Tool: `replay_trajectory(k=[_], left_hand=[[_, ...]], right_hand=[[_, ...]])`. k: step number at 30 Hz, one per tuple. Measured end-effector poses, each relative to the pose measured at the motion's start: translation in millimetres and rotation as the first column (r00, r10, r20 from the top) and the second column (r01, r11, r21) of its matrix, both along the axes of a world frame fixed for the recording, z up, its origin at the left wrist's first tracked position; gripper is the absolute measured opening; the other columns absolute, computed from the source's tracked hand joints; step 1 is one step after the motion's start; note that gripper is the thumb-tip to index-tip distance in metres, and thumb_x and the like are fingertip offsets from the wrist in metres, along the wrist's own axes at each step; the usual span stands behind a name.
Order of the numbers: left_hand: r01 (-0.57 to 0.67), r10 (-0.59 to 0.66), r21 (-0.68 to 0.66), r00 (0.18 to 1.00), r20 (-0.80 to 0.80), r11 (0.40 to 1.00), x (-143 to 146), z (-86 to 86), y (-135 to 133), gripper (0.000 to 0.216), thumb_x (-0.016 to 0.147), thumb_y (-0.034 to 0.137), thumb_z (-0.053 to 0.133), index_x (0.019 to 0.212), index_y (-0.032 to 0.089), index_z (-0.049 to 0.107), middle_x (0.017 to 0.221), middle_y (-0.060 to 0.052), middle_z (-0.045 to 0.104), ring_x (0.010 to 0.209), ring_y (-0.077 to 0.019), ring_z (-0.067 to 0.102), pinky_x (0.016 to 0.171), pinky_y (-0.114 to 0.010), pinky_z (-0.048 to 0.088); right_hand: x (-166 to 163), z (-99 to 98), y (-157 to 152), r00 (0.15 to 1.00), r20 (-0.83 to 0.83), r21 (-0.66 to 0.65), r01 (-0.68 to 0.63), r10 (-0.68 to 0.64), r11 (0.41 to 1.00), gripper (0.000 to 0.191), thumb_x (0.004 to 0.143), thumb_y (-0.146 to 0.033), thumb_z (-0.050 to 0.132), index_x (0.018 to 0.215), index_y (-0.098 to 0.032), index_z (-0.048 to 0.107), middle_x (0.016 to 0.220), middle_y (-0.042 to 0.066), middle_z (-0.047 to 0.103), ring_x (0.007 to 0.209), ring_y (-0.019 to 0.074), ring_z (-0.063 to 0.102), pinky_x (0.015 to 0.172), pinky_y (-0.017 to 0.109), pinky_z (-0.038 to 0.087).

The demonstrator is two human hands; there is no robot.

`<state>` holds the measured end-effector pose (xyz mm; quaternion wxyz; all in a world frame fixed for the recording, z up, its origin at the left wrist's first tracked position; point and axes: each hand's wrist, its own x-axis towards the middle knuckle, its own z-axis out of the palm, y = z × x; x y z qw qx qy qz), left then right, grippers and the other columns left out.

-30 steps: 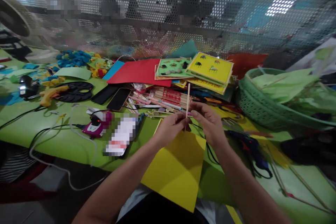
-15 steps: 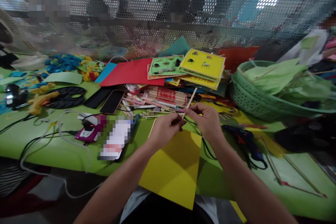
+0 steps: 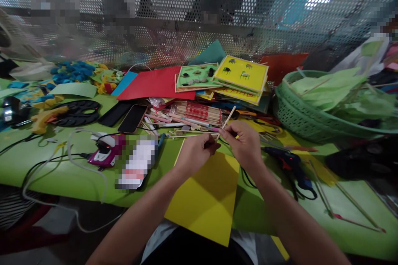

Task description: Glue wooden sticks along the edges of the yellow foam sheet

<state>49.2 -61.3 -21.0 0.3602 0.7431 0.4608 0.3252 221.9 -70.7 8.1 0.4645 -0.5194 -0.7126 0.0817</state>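
Observation:
A thin pale wooden stick slants up between my hands above the far edge of a yellow sheet. My right hand is closed, pinching the stick between thumb and fingers. With curled fingers, my left hand closes at the stick's lower end, which the fingers mostly hide. The yellow sheet lies below both hands, its near corner reaching over the table's front edge. A pale strip shows along its upper left side. Behind my hands are bundled wooden sticks with red printed wrapping.
A blue glue gun lies right of my right forearm. Left are a phone, a purple power strip with cables and a yellow glue gun. Framed yellow panels are stacked behind; a green basket stands right.
The stick and my right hand have shifted very slightly, along with a small turn of the view. Both hands keep the same closed pose.

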Motion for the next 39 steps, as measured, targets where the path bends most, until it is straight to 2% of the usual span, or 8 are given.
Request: replay_trajectory(k=[5,8,11,15,20,28,34,39], left_hand=[[-0.024,0.024,-0.007,0.999,0.032,1.000,0,0.2,0,0.021,0.085,0.030,0.069,0.069,0.021,0.059,0.067,0.001,0.066,0.062,-0.0144,0.052,0.061,-0.027,0.028],[-0.028,0.032,-0.045,0.995,0.090,0.999,-1,2.4,1,0.026,0.086,0.032,0.067,0.066,0.020,0.055,0.065,0.001,0.065,0.061,-0.0139,0.052,0.059,-0.026,0.029],[0.034,-0.016,-0.105,0.986,0.167,0.994,-2,4.5,3,0.032,0.091,0.041,0.062,0.068,0.020,0.056,0.066,0.000,0.069,0.061,-0.0136,0.056,0.058,-0.025,0.034],[0.131,-0.081,-0.180,0.961,0.264,0.975,-1,3.6,6,0.034,0.093,0.048,0.057,0.074,0.020,0.058,0.068,-0.001,0.072,0.062,-0.0145,0.062,0.059,-0.024,0.041],[0.185,-0.104,-0.223,0.938,0.330,0.957,-1,0.2,8,0.033,0.093,0.050,0.058,0.079,0.019,0.060,0.070,-0.003,0.072,0.064,-0.0152,0.065,0.062,-0.024,0.044],[0.217,-0.117,-0.231,0.917,0.380,0.949,1,3.5,5,0.031,0.089,0.044,0.063,0.071,0.019,0.056,0.064,0.000,0.066,0.061,-0.0124,0.060,0.060,-0.023,0.040],[0.333,-0.181,-0.284,0.875,0.450,0.899,-1,11.0,5,0.041,0.087,0.058,0.062,0.081,0.018,0.065,0.066,-0.003,0.070,0.062,-0.0137,0.064,0.063,-0.025,0.046],[0.324,-0.162,-0.293,0.871,0.464,0.900,-4,12.7,7,0.045,0.086,0.062,0.065,0.079,0.018,0.066,0.065,-0.004,0.070,0.062,-0.0135,0.063,0.062,-0.024,0.047]], right_hand=[[-3,-0.2,-1,1.000,-0.002,0.013,0.005,-0.005,1.000,0.029,0.089,-0.024,0.063,0.064,-0.023,0.050,0.065,-0.001,0.054,0.068,0.0171,0.050,0.066,0.033,0.035],[-2,-1.3,1,0.979,-0.202,-0.111,-0.051,0.028,0.992,0.023,0.088,-0.029,0.064,0.067,-0.022,0.057,0.065,-0.001,0.056,0.066,0.0158,0.051,0.064,0.031,0.037],[1,-2.8,6,0.893,-0.450,-0.238,-0.152,0.029,0.959,0.019,0.086,-0.038,0.068,0.076,-0.021,0.066,0.070,-0.001,0.064,0.067,0.0154,0.055,0.065,0.030,0.042],[3,-2.6,10,0.828,-0.559,-0.269,-0.218,0.032,0.938,0.023,0.083,-0.044,0.073,0.081,-0.021,0.071,0.078,0.003,0.072,0.074,0.0172,0.062,0.071,0.031,0.048],[1,-0.8,9,0.837,-0.546,-0.285,-0.227,0.037,0.931,0.026,0.082,-0.047,0.073,0.080,-0.021,0.074,0.079,0.004,0.073,0.073,0.0171,0.062,0.069,0.030,0.049],[-1,-2.9,6,0.896,-0.441,-0.271,-0.198,0.061,0.942,0.022,0.082,-0.041,0.071,0.074,-0.020,0.070,0.070,0.000,0.065,0.069,0.0162,0.057,0.066,0.029,0.046],[0,0.0,4,0.917,-0.385,-0.202,-0.191,0.102,0.961,0.023,0.089,-0.038,0.064,0.073,-0.021,0.066,0.070,0.000,0.061,0.069,0.0156,0.056,0.066,0.028,0.046],[1,1.9,6,0.920,-0.380,-0.220,-0.197,0.102,0.955,0.023,0.087,-0.042,0.067,0.077,-0.021,0.068,0.075,0.002,0.066,0.071,0.0165,0.058,0.069,0.029,0.047]])
